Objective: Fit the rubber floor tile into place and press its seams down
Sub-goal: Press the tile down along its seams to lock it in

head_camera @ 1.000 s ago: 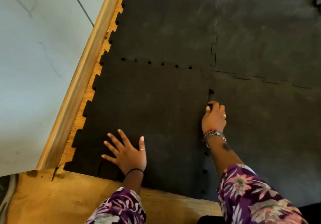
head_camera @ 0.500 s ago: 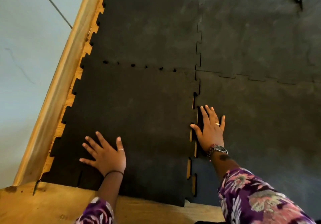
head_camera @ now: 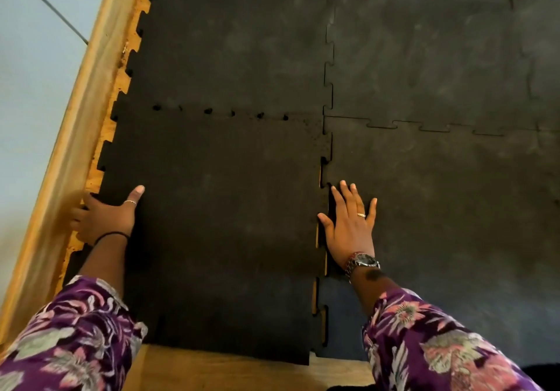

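A black rubber floor tile (head_camera: 218, 214) with jigsaw edges lies at the near left of the laid floor. Its right seam (head_camera: 320, 239) stands partly apart from the neighbouring tile (head_camera: 439, 208), with strips of wood showing in the gaps. Small dark holes show along its far seam (head_camera: 230, 113). My left hand (head_camera: 104, 217) grips the tile's left edge, thumb on top and fingers curled over the edge. My right hand (head_camera: 348, 224) lies flat with fingers spread on the neighbouring tile, just right of the seam.
A raised wooden border (head_camera: 78, 123) runs along the left, with a pale wall (head_camera: 27, 72) beyond it. Bare wooden subfloor (head_camera: 212, 372) shows at the near edge. Fitted black tiles (head_camera: 424, 42) cover the far and right floor.
My left hand has moved from flat on the tile's top to gripping its left edge. My right hand stays flat beside the right seam. The camera has come closer.
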